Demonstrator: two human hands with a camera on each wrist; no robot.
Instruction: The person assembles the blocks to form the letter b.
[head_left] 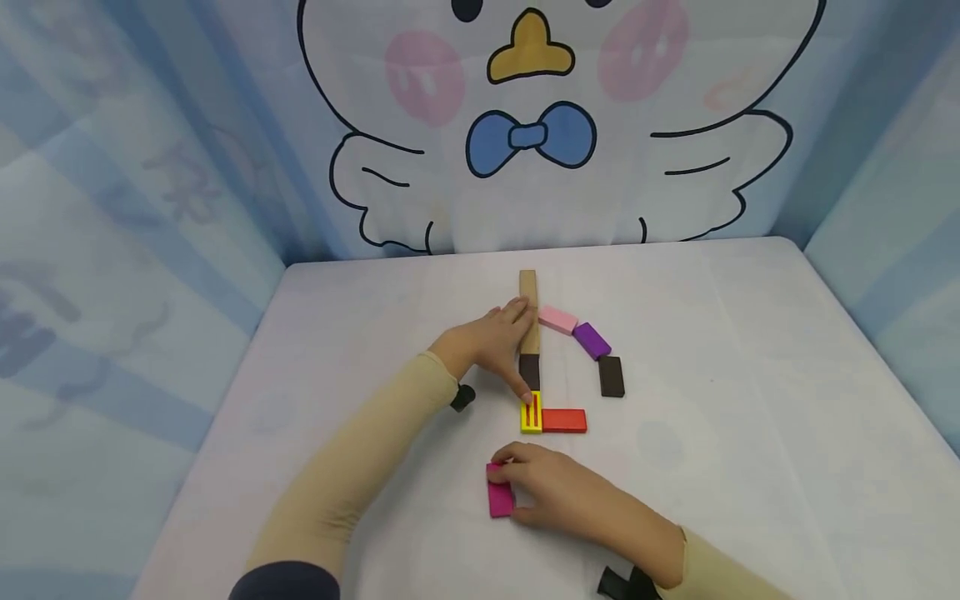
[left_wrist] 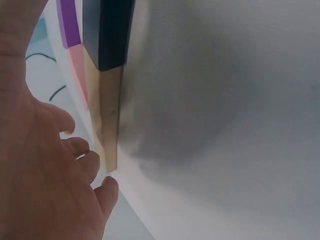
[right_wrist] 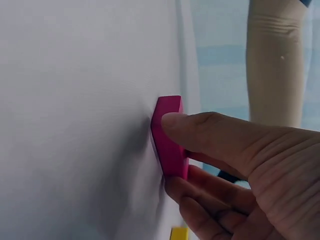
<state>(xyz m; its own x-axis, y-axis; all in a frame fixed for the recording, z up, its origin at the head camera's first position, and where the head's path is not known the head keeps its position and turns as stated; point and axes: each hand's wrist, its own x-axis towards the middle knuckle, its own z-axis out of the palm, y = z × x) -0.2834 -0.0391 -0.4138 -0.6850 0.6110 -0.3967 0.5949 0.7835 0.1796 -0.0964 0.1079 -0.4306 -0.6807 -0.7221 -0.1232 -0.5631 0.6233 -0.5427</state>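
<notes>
A magenta block (head_left: 500, 502) is pinched between the thumb and fingers of my right hand (head_left: 558, 490), low over the tabletop, below the column of blocks. My left hand (head_left: 491, 342) lies spread along that column, its fingertips at the light wooden pieces (head_left: 528, 285) and its thumb on the yellow block (head_left: 531, 425). Between wood and yellow sits a dark brown block (head_left: 529, 372), partly behind the thumb. A red block (head_left: 564, 421) extends right from the yellow one. From the wood, a pink block (head_left: 558, 320), a purple block (head_left: 592, 341) and another dark block (head_left: 611, 377) curve rightward and down.
The white tabletop (head_left: 720, 400) spreads out around the blocks. Its far edge meets a curtain (head_left: 525, 208) with a cartoon print, and patterned cloth hangs at both sides. Black wrist gear (head_left: 462, 397) shows under the left wrist.
</notes>
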